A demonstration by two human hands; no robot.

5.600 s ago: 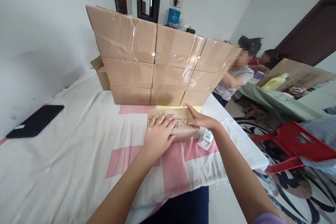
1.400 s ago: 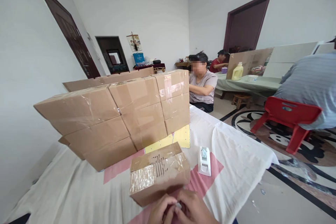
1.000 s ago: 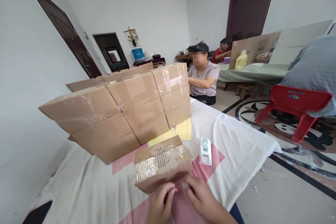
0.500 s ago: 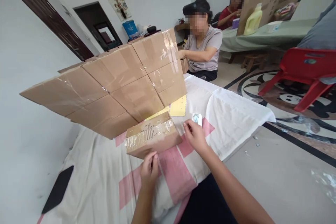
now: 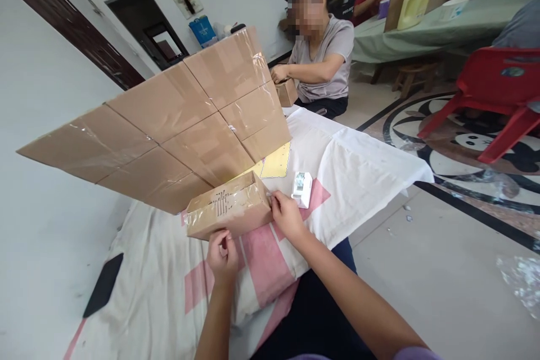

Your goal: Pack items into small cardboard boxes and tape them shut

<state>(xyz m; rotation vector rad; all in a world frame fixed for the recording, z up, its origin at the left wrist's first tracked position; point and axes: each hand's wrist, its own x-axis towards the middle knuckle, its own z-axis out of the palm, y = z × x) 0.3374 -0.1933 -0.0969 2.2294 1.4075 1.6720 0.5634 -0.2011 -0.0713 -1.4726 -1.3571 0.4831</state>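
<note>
An open cardboard box (image 5: pixel 244 218) with clear tape along its side and dark printing lies in front of me on the cloth. My left hand (image 5: pixel 223 254) is closed in a pinch by the box's near lower edge; anything between its fingertips is too small to make out. At the right end of the box my right hand (image 5: pixel 290 215) has thumb and fingers pressed together. A small pale bit shows by those fingertips, but I cannot tell what it is. Just right of that hand sits a white tape dispenser-like object (image 5: pixel 301 190).
A tall cardboard partition (image 5: pixel 189 124) stands behind the box, with yellow sheets (image 5: pixel 276 161) at its foot. A black flat object (image 5: pixel 103 286) lies at left. Across the table a person (image 5: pixel 323 62) handles a small cardboard box (image 5: pixel 286 93). A red chair (image 5: pixel 489 90) stands at right.
My right hand has come in to the right end of the box, uncovering more of the white object. My left hand keeps its pinch by the near edge. The whole view has shifted slightly.
</note>
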